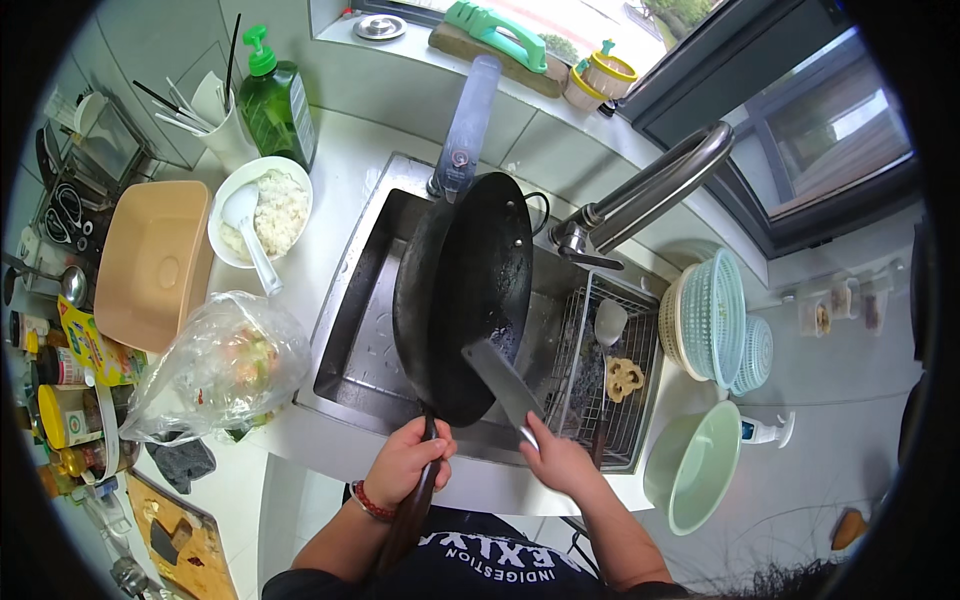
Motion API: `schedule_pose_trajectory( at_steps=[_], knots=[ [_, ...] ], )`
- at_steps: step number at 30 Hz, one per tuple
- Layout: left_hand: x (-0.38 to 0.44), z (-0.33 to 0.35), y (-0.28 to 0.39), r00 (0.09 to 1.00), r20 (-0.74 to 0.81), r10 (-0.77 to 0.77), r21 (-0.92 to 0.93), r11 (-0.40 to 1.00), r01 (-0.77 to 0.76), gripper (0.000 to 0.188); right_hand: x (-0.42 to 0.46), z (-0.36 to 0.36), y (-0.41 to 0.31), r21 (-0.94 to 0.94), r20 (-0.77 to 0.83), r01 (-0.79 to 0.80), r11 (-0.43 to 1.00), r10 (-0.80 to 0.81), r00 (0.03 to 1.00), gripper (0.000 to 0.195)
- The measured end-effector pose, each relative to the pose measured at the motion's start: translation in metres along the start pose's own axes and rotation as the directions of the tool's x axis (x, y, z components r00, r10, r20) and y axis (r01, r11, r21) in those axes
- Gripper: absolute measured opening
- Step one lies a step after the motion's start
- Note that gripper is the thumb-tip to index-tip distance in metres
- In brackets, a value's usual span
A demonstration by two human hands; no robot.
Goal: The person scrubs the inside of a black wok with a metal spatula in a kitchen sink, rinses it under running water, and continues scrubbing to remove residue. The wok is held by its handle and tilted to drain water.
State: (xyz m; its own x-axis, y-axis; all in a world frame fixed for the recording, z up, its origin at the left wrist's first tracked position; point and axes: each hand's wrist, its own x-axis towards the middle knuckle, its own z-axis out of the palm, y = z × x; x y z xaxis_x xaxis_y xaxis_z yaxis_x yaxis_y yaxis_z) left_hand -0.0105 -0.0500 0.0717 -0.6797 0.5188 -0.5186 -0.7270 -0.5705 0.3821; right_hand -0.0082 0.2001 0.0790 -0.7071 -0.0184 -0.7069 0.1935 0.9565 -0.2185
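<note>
A black wok (480,300) is tilted onto its side over the stainless steel sink (367,352), its hollow turned to the right. My left hand (412,461) is closed around its dark wooden handle (409,517). My right hand (559,457) grips a metal cleaver (506,382) by the handle. The blade's tip overlaps the wok's lower inner wall in this view; whether it touches I cannot tell. Wet spots glisten on the wok's inside. To the right of my right hand, a wire basket (555,367) in the sink holds a wok spatula (610,322) and a tan perforated scrubber (624,379).
A steel faucet (645,195) rises behind the sink. Colanders (724,315) and a green basin (694,465) stand at right. On the left are a rice bowl (277,214), a filled plastic bag (232,367), a tan tub (154,262) and a green pump bottle (277,109).
</note>
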Motion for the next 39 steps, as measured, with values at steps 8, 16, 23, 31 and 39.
schedule_pose_trajectory(
  at_steps=[8,16,23,31,39],
  knots=[
    [0.005,0.007,0.0,1.0,0.02,0.016,0.064,0.998,-0.017,0.005,0.054,-0.018,0.002,-0.027,-0.312,-0.093,0.995,0.08,0.947,0.053],
    [0.0,0.006,0.003,1.0,-0.018,0.025,0.061,0.998,-0.024,0.005,-0.012,-0.009,0.004,0.057,0.092,-0.005,0.998,0.0,0.996,0.059],
    [0.004,0.015,0.004,0.999,-0.035,0.024,0.115,0.993,-0.019,0.007,0.036,-0.013,0.017,0.022,-0.111,-0.064,0.998,0.066,0.992,0.059],
    [0.004,0.019,0.004,0.999,-0.047,0.024,0.108,0.994,-0.019,0.005,0.024,-0.004,0.02,-0.041,-0.072,-0.045,0.998,0.042,0.997,0.057],
    [0.003,0.016,0.004,0.998,-0.055,0.024,0.143,0.99,-0.015,0.006,-0.006,0.013,0.042,0.16,0.041,0.051,0.986,-0.058,0.997,0.06]
  ],
)
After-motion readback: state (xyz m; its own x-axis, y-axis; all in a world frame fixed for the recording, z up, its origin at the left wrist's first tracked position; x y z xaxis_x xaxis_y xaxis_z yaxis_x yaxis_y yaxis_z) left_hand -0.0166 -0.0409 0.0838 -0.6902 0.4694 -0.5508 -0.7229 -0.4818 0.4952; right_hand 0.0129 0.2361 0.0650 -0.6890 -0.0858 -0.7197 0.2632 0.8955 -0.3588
